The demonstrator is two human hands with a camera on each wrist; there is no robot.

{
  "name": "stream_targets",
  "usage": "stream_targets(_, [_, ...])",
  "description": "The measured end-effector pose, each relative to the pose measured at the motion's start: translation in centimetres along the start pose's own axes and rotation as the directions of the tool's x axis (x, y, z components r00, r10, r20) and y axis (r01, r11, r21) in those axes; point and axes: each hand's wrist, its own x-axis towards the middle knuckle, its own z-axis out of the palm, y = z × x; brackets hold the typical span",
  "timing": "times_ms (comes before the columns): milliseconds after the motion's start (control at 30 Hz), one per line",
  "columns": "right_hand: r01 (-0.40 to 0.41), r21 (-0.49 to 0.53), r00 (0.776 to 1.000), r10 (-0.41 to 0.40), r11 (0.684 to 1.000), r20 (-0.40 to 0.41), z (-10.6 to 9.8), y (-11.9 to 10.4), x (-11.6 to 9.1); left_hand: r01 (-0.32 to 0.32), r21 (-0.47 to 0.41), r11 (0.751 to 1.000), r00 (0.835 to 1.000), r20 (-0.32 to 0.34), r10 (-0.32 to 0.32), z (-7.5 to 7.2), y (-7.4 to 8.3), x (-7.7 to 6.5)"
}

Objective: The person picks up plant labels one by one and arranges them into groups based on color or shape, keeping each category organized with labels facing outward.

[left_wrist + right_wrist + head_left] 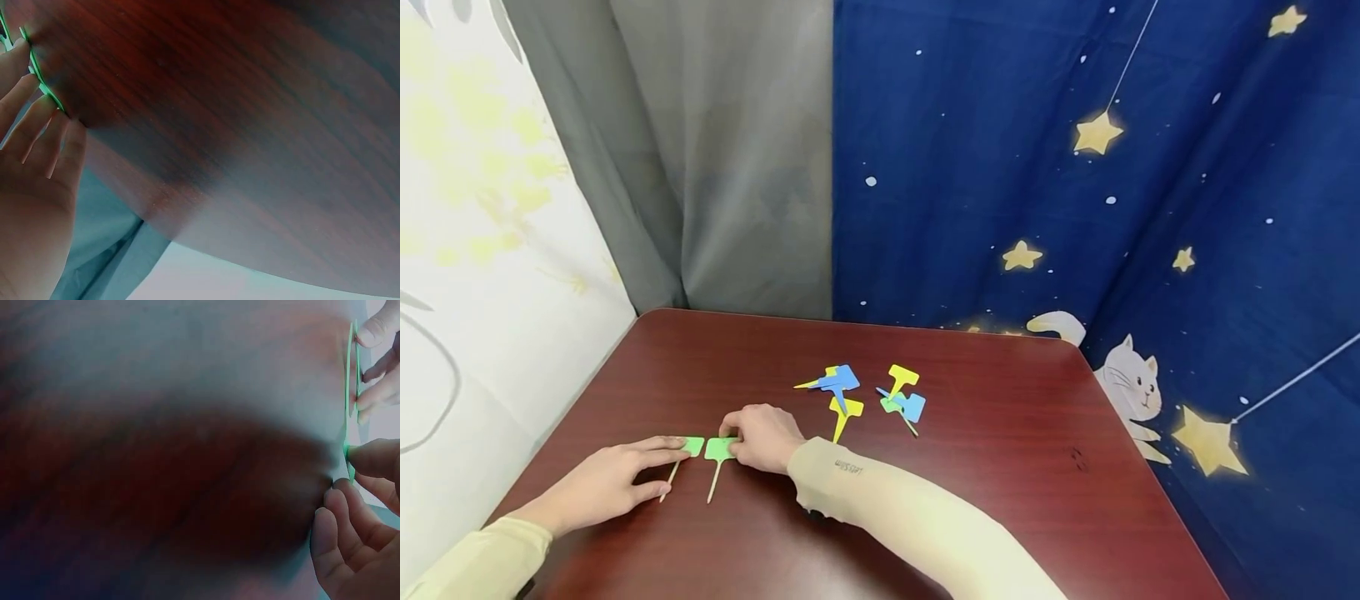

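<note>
Two green T-shaped plant labels lie side by side at the table's left, their pointed stems towards me. My left hand (pixel 613 479) rests its straight fingertips on the left green plant label (pixel 695 447), with the thumb by its stem. In the left wrist view, those fingers (pixel 45 134) lie along the thin green edge. My right hand (pixel 765 439) pinches the right edge of the other green plant label (pixel 718 451). The right wrist view shows the thumb and forefinger (pixel 374 459) at this label's end, the other fingers bent beside it.
Blue and yellow plant labels (pixel 846 377) overlap in a pile beyond my right hand, with a yellow label (pixel 847 407) at its near side. Farther right lies another group with yellow (pixel 902 376), blue (pixel 914 407) and green labels. Curtains (pixel 760 167) hang behind the dark red table (pixel 1000 467).
</note>
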Motion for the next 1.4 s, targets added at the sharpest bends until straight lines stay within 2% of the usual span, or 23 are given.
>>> stream_targets(133, [-0.028, -0.02, 0.999, 0.027, 0.999, -0.016, 0.8, -0.2, 0.0, -0.006, -0.006, 1.0, 1.0, 0.015, 0.006, 0.0, -0.1, 0.2])
stream_targets(467, [-0.116, 0.071, 0.99, 0.122, 0.991, -0.075, 1.5, -1.0, 0.0, -0.007, 0.02, 1.0, 1.0, 0.015, 0.006, -0.5, -0.4, 0.2])
stream_targets(733, [-0.143, 0.128, 0.982, 0.157, 0.981, -0.102, 1.7, -0.3, 0.0, 0.003, 0.023, 1.0, 1.0, 0.024, -0.003, -0.3, -0.2, 0.2])
stream_targets(1233, [-0.143, 0.155, 0.975, 0.166, 0.977, -0.148, 1.6, 0.1, -0.3, 0.025, 0.021, 0.999, 0.999, 0.038, -0.026, -0.2, 0.1, 0.1])
stream_targets(1400, [-0.093, 0.235, 0.989, 0.118, 0.967, -0.093, 1.4, 0.5, -0.4, 0.048, 0.011, 0.999, 0.997, 0.053, -0.048, -0.2, 0.0, 0.0])
